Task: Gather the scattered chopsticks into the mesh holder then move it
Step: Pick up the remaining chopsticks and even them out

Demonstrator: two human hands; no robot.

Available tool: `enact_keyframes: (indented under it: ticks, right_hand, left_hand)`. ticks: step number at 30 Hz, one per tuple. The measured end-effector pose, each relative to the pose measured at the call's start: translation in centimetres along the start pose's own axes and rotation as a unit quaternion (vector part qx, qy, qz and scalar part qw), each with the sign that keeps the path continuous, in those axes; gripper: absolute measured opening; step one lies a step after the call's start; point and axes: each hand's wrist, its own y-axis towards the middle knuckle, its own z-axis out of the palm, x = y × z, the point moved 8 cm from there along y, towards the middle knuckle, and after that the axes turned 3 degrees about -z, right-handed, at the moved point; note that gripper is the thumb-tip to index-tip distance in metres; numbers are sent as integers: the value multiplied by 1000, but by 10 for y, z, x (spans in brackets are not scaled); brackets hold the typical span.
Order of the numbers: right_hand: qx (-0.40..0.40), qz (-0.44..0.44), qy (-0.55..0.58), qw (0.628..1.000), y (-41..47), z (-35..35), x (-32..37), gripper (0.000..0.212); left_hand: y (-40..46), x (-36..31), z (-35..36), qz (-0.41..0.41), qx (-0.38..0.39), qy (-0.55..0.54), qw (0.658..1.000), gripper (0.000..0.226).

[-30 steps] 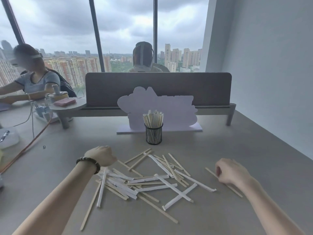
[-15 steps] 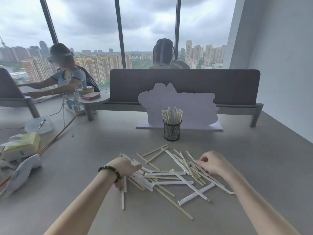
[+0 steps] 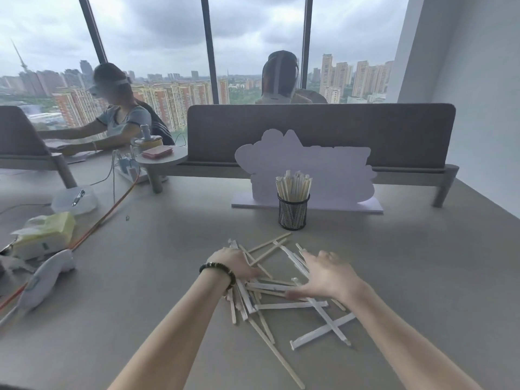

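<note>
Scattered pale wooden and paper-wrapped chopsticks (image 3: 284, 294) lie heaped on grey surface (image 3: 140, 291), near black wire-mesh cylindrical holder (image 3: 293, 211) already holding upright sticks. Left hand (image 3: 232, 263) rests on heap's left edge, fingers hidden, grip indeterminate. Right hand (image 3: 327, 277) presses flat on heap, fingers spread, holding nothing.

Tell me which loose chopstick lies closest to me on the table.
The bare wooden chopstick running diagonally toward the lower right, away from the pile. Its tip reaches nearer the bottom edge than any other.

Both forearms reach up from the bottom edge toward frame centre. The left hand (image 3: 235, 261), a dark bead bracelet (image 3: 218, 270) on its wrist, lies palm-down with fingers curled. The right hand (image 3: 327, 278) is spread flat, fingers (image 3: 311, 260) straight.
</note>
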Motion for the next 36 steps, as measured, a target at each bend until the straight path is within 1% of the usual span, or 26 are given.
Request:
enact_keyframes:
  ticks: [2, 4, 6, 7, 8, 9, 10, 13, 15, 17, 19, 23, 27, 30, 34, 36]
  right_hand:
    - [1, -18, 3, 1000, 2, 4, 5, 101]
    - [-4, -23, 23, 999, 5, 5, 4, 86]
    - [-16, -23, 44, 999, 7, 3, 0, 68]
    - [-22, -21, 53, 998, 8, 2, -2, 60]
    - [-27, -18, 63, 997, 8, 2, -4, 57]
    - [-29, -16, 70, 997, 9, 1, -5, 59]
    - [-29, -14, 74, 997, 9, 0, -6, 64]
    - [-14, -6, 92, 996, 11, -4, -7, 71]
    - [1, 1, 107, 994, 12, -5, -8, 66]
    - [2, 6, 107, 994, 13, -6, -9, 52]
    - [-2, 9, 102, 995, 12, -8, -7, 44]
    - [-1, 3, 106, 994, 13, -10, -4, 46]
    - [12, 10, 111, 994, 16, -10, -4, 45]
    - [17, 18, 118, 993, 17, -8, -5, 40]
    - [3, 20, 120, 993, 19, -8, -7, 36]
    - [4, 17, 121, 993, 20, -8, -6, 37]
  left_hand:
    - [0, 1, 0, -9, 10, -39, 999, 44]
    - [-1, -1, -2, -1, 3, -54, 999, 28]
    - [-4, -2, -6, 4, -9, -56, 998, 20]
    - [-2, -1, -7, 2, -16, -55, 998, 26]
    - [1, 0, -7, 1, -24, -54, 998, 40]
    - [3, 0, -8, 5, -33, -46, 998, 49]
    - [4, 0, -8, 11, -41, -40, 998, 49]
    - [8, -1, -10, 30, -68, -27, 997, 35]
    - [10, 0, -10, 31, -78, -22, 996, 31]
    - [13, 1, -9, 27, -84, -21, 996, 34]
    - [15, 2, -9, 21, -92, -24, 995, 39]
    - [18, 7, -10, 1, -116, -31, 993, 37]
    - [19, 9, -9, -4, -122, -41, 992, 34]
    - [20, 7, -9, 8, -127, -42, 991, 33]
    - [20, -2, -9, 35, -123, -15, 992, 44]
    - [21, -6, -7, 46, -108, -2, 993, 37]
